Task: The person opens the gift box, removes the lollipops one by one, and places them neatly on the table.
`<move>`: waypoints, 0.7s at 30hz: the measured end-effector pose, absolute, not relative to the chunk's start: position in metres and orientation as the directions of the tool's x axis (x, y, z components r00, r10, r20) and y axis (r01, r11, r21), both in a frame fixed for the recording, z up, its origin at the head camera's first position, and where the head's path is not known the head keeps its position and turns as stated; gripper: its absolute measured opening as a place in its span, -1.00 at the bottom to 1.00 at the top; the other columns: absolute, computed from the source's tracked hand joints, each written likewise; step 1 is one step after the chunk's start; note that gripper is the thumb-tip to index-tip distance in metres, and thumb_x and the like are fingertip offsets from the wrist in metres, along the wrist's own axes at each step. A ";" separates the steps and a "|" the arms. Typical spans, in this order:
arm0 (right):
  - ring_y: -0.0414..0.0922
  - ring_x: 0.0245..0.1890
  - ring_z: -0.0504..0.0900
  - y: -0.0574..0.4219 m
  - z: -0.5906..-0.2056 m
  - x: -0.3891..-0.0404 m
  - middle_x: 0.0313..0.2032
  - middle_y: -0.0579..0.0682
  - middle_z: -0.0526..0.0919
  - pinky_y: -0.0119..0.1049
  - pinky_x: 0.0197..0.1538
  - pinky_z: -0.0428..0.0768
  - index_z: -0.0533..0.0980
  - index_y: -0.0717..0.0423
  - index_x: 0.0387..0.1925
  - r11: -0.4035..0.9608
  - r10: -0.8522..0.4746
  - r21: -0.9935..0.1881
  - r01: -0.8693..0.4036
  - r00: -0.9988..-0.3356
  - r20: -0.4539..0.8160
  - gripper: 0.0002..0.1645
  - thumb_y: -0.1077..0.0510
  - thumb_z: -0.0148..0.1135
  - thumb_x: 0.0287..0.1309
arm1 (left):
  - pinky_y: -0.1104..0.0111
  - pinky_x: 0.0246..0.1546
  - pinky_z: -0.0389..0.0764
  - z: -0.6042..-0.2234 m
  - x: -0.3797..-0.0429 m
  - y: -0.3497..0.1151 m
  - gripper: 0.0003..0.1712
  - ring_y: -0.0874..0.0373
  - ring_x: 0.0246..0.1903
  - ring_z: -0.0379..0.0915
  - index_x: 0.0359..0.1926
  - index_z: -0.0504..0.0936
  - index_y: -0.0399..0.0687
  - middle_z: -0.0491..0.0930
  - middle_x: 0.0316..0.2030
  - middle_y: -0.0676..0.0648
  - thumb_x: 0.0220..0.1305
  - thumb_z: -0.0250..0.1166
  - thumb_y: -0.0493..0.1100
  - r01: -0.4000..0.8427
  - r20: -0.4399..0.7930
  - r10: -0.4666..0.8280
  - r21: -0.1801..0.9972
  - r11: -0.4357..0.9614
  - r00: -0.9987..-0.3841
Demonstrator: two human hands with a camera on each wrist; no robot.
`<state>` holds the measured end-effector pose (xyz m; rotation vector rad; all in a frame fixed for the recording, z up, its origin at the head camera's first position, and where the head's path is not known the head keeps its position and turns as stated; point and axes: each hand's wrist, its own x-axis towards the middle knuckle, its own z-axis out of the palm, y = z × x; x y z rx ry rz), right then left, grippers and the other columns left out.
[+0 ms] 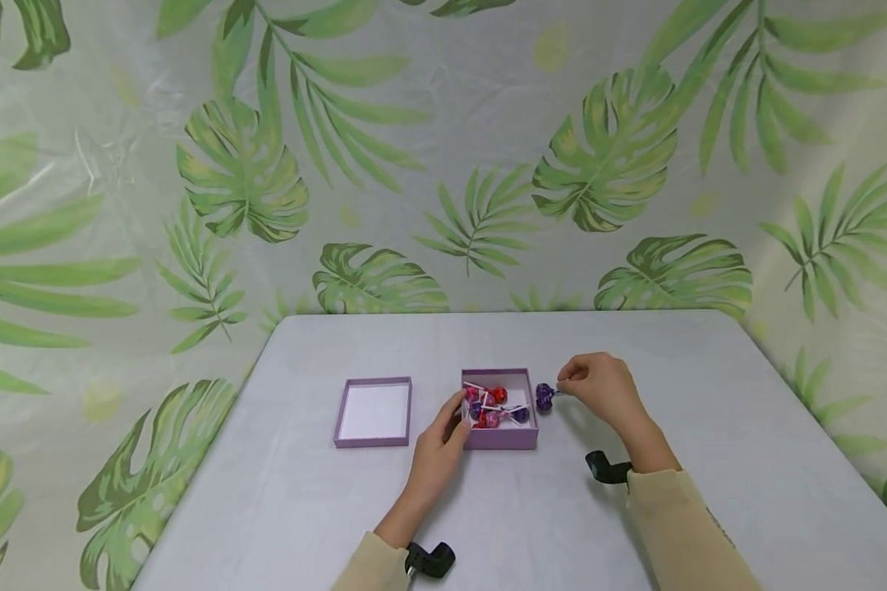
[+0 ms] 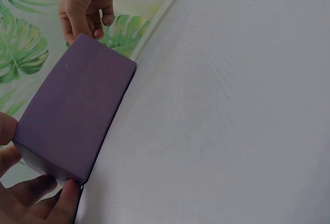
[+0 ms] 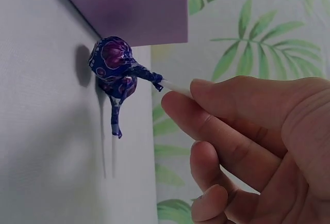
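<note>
A purple open-topped box (image 1: pixel 500 440) holds several wrapped lollipops (image 1: pixel 498 395), red, pink and dark purple. At its left end, my left hand (image 1: pixel 438 451) holds the box, fingers and thumb about the side and the corners. To the right of the box, my right hand (image 1: pixel 602 387) pinches the white stick of a purple-wrapped lollipop (image 3: pixel 110 56) between thumb and index finger. Right behind that candy head, a second purple lollipop (image 3: pixel 116 102) shows close to the box wall, overlapped by the first in the right wrist view.
A shallow purple lid (image 1: pixel 373 443) with a white inside lies left of the box. Both stand on a white-covered table (image 1: pixel 281 509). Behind the table hangs a leaf-patterned sheet (image 1: pixel 480 98). Black wrist cameras (image 1: pixel 432 561) stick out from both wrists.
</note>
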<state>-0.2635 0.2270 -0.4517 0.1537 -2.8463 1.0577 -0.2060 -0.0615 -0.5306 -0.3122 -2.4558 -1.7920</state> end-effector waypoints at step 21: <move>-0.06 -0.28 0.60 0.252 -0.460 -0.271 -0.33 -0.08 0.75 -0.16 -0.26 0.52 0.77 0.06 -0.29 0.805 -0.177 -0.574 -0.149 -0.984 0.007 -0.91 0.21 0.43 0.13 | 0.21 0.32 0.38 -0.528 -0.207 -0.061 -0.43 0.08 0.34 0.34 0.50 0.32 0.28 0.35 0.41 0.09 0.53 0.11 -0.04 0.209 0.184 0.110 0.931 0.299 -0.977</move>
